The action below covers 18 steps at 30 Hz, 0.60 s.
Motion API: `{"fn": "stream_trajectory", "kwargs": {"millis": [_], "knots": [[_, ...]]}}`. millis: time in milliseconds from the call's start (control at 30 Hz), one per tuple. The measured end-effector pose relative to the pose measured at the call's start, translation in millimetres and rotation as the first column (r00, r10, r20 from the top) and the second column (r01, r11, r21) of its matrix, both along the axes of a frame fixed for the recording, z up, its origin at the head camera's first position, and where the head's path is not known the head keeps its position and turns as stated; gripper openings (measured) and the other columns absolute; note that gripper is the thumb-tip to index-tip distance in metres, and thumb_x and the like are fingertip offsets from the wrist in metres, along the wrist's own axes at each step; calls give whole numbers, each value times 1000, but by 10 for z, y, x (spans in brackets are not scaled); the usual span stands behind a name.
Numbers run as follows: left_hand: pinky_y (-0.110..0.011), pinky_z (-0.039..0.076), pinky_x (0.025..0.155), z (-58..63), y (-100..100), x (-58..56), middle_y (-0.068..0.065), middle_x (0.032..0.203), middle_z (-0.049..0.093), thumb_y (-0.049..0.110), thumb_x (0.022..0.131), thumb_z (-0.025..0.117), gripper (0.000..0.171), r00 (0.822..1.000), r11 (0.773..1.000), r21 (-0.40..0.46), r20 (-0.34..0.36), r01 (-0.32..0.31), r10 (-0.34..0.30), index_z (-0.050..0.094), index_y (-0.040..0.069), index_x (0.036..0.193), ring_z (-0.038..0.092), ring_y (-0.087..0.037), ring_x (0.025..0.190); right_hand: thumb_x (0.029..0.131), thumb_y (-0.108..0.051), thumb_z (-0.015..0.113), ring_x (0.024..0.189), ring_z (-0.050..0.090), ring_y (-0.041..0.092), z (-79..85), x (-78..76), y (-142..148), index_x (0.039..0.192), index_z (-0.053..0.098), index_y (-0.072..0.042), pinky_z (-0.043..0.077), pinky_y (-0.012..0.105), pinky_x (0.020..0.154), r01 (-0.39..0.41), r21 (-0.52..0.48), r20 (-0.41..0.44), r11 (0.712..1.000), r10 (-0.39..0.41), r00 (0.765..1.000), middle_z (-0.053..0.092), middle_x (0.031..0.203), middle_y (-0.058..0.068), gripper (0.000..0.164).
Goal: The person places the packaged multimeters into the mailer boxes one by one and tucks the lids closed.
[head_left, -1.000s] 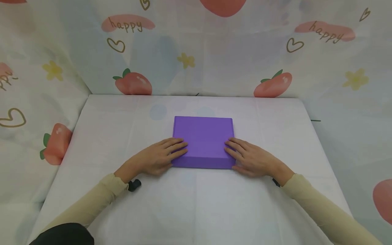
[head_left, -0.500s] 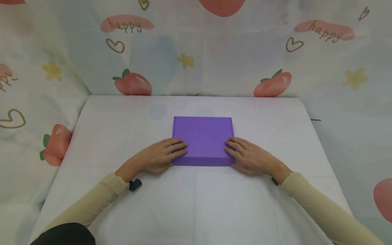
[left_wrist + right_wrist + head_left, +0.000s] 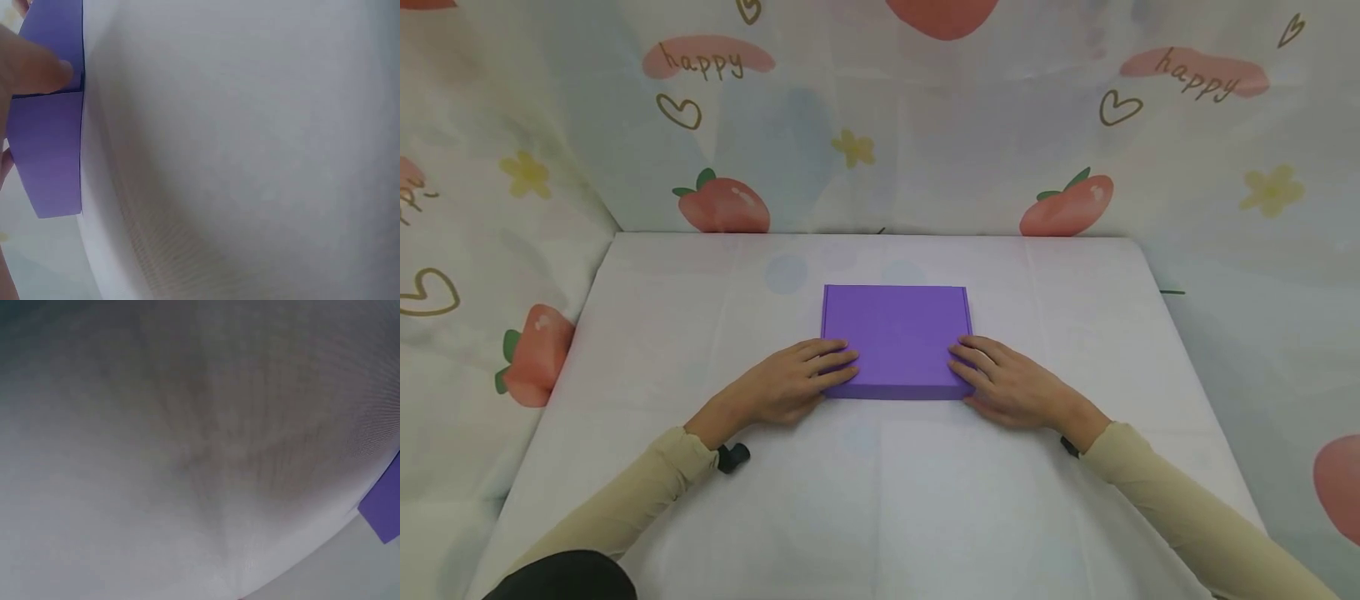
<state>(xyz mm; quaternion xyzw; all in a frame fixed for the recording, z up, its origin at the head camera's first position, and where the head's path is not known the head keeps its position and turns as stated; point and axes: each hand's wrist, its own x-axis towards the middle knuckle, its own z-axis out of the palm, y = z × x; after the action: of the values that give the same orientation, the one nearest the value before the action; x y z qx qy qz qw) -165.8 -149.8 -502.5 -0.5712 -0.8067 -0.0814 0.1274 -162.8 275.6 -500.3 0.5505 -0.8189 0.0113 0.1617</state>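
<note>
A flat purple box [image 3: 898, 333] lies on the white-covered table, its lid facing up and its narrow front face toward me. My left hand [image 3: 781, 383] grips the near left corner, fingers over the lid and thumb low at the front. At the near right corner my right hand [image 3: 1018, 386] holds the box likewise. In the left wrist view the left thumb [image 3: 37, 70] presses at the corner seam beside the side wall [image 3: 49, 153]. Only a corner of the purple box [image 3: 382, 506] shows at the right edge of the right wrist view; the right fingers are out of that frame.
The white cloth [image 3: 880, 500] covers the tabletop on all sides of the box. A printed curtain [image 3: 925, 125] rises behind the table's far edge and along the sides. A dark rounded shape [image 3: 565, 575] shows at the lower left.
The visible front face of the box has grown shorter, its lower edge shifting up toward the lid. Both hands keep their places at the near corners, with only slight shifts.
</note>
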Motion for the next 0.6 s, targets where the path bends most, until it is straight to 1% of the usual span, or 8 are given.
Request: {"fn": "stream_trajectory", "kwargs": {"millis": [200, 267, 367, 467, 567, 600], "knots": [[-46, 44, 120, -24, 22, 18, -10, 153, 59, 12, 94, 69, 55, 1000, 999, 37, 13, -15, 15, 58, 11, 148, 53, -32, 145, 102, -31, 60, 137, 54, 40, 17, 30, -17, 136, 62, 2, 47, 51, 114, 20, -13, 16, 1000, -20, 1000, 60, 143, 23, 48], [-47, 45, 119, -42, 40, 28, -11, 152, 59, 11, 95, 66, 53, 1000, 998, 54, 2, -20, 20, 59, 10, 147, 53, -33, 144, 103, -31, 58, 137, 54, 40, 16, 36, -23, 136, 62, 2, 47, 51, 114, 29, -17, 23, 999, -29, 999, 60, 143, 23, 47], [-48, 45, 117, -63, 85, 57, -13, 149, 61, 10, 95, 60, 49, 999, 996, 75, -21, -42, 43, 61, 7, 144, 54, -35, 142, 101, -30, 62, 137, 53, 40, 27, 53, -43, 136, 61, 2, 48, 52, 114, 51, -14, 41, 999, -51, 998, 59, 144, 23, 48], [-49, 46, 116, -52, 154, 104, -14, 146, 62, 10, 93, 57, 48, 995, 993, 71, -31, -91, 93, 63, 7, 140, 54, -36, 140, 94, -27, 71, 138, 52, 41, 62, 84, -86, 137, 59, 2, 47, 52, 114, 91, 0, 76, 996, -91, 993, 58, 144, 23, 53], [-51, 47, 114, -12, 243, 153, -13, 144, 62, 11, 92, 58, 47, 987, 987, 32, -21, -159, 160, 63, 10, 138, 53, -35, 139, 90, -26, 77, 138, 51, 41, 109, 124, -144, 137, 57, 1, 47, 52, 115, 139, 22, 113, 990, -141, 984, 57, 143, 23, 58], [-52, 47, 113, 1, 276, 167, -13, 144, 61, 12, 92, 58, 46, 983, 983, 19, -16, -183, 183, 63, 11, 138, 53, -35, 139, 90, -25, 78, 138, 51, 41, 128, 138, -164, 138, 57, 1, 46, 52, 115, 156, 27, 125, 987, -158, 980, 56, 143, 23, 58]]}}
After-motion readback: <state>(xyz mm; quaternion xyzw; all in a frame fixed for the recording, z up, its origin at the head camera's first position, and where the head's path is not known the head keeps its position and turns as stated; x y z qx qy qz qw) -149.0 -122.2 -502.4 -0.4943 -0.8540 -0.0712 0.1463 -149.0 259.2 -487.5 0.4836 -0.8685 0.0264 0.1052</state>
